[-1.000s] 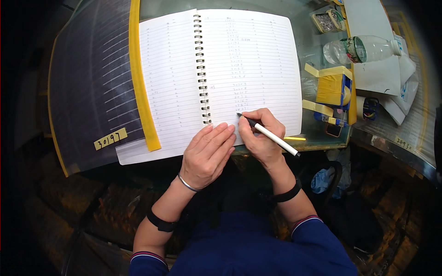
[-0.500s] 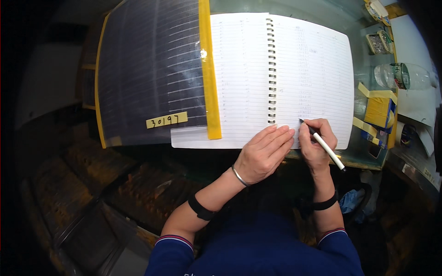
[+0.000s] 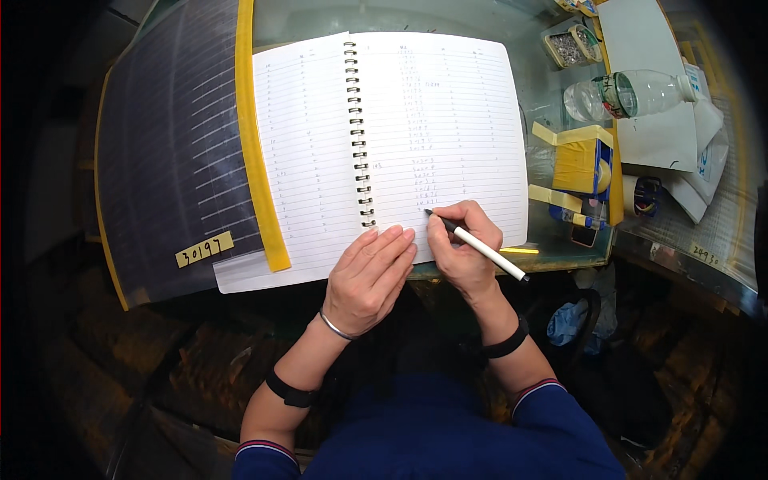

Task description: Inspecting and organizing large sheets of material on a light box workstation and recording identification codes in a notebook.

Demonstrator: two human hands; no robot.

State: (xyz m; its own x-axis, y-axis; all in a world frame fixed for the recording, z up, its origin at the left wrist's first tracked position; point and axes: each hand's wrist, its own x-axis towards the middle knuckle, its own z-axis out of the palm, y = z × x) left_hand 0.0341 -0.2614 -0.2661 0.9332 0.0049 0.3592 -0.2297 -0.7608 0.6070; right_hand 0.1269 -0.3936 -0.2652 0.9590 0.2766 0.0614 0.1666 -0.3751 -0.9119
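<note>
A spiral-bound notebook (image 3: 480,176) lies spread on the glass-topped table, its lined pages carrying columns of handwriting. My right hand (image 3: 464,248) grips a white pen (image 3: 490,254) with a black tip, which touches or nearly touches the lower part of the right page. Flat on the notebook's lower edge, by the end of the spiral, rests my left hand (image 3: 370,276), fingers stretched out and holding nothing. Over part of the left page lies a dark sheet (image 3: 168,152) with yellow tape edging and a small yellow handwritten label (image 3: 204,249).
To the right stand a yellow-and-blue tape dispenser (image 3: 580,164) and a second, smaller one (image 3: 572,210). A clear plastic bottle (image 3: 632,94) lies on its side behind them. A small container of metal bits (image 3: 572,48) sits farther back. The table's front edge (image 3: 552,262) runs beside my right hand.
The view has swung right, so the notebook, sheet and hands appear farther left. The pen is still in my right hand at the same part of the page; my left hand stays flat.
</note>
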